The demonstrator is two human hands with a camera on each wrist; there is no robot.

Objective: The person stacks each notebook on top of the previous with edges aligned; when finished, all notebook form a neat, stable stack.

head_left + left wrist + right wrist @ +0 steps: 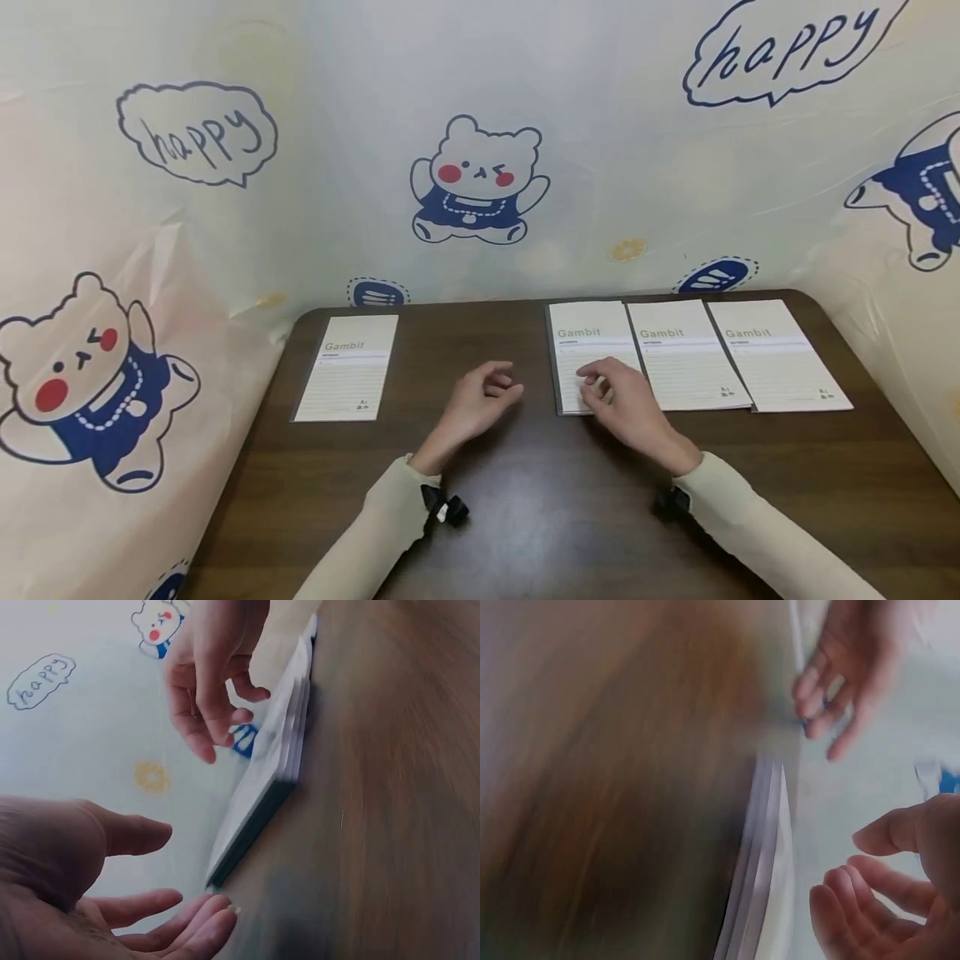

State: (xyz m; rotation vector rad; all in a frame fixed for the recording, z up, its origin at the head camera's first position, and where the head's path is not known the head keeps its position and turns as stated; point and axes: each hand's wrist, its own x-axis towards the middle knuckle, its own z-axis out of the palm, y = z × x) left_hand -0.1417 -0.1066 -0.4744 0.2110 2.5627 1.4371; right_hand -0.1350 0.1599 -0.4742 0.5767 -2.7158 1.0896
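Note:
My left hand (pixel 474 406) hovers over the table between the notepads, fingers loosely bent and holding nothing. Over the leftmost notepad (pixel 564 367) of the right-hand row is my right hand (pixel 628 408), relaxed, its thumb and fingers apart with nothing between them. A middle notepad (pixel 678 358) and a right notepad (pixel 780 358) lie beside it, all with "Gambit" covers. Seen edge-on in the left wrist view, the notepads (pixel 251 799) form a low stack with a dark bound edge. Another notepad (pixel 348 371) lies by itself at the far left.
The brown wooden table (pixel 510 517) has rounded back corners. A pale cloth (pixel 330 208) printed with bears and "happy" bubbles hangs behind it and at both sides. Each wrist carries a small black device, such as the left strap mount (pixel 444 504).

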